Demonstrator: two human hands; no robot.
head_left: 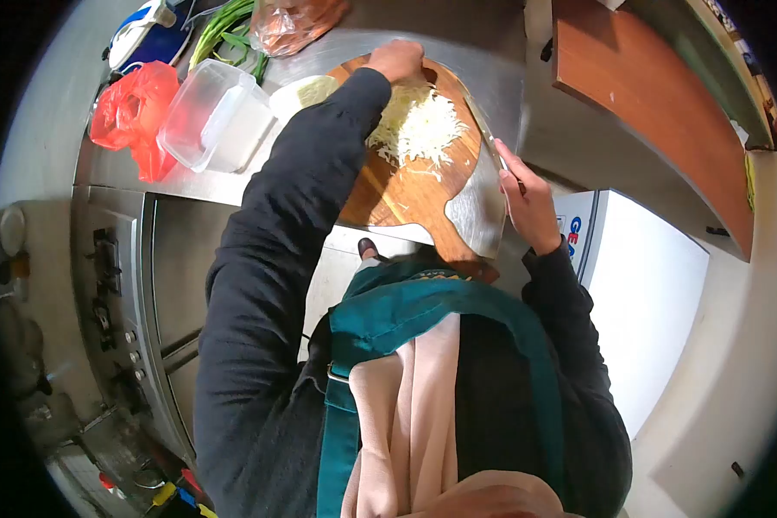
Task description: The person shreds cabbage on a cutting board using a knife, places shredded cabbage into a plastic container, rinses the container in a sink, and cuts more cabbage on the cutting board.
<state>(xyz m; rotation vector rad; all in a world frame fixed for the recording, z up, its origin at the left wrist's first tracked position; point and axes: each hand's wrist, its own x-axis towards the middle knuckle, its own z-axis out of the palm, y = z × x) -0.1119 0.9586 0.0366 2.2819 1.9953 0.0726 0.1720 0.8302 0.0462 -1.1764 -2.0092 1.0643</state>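
My right hand [528, 200] is wrapped round the handle of a knife [479, 116], whose blade lies along the right side of a round wooden cutting board [380, 197]. A heap of finely shredded cabbage [423, 125] covers the middle of the board. At the board's far edge, just beyond the heap, my left hand [397, 60] is closed with its fingers curled downward; what they hold, if anything, is hidden. A piece of pale cabbage [309, 93] sits left of the board, partly behind my left sleeve.
Left of the board stand a clear plastic container [211, 121] and a red plastic bag [136, 112]. Green onions [224, 34] and a clear bag with orange contents [293, 22] lie at the back of the steel counter [483, 39]. A white appliance [643, 285] stands right.
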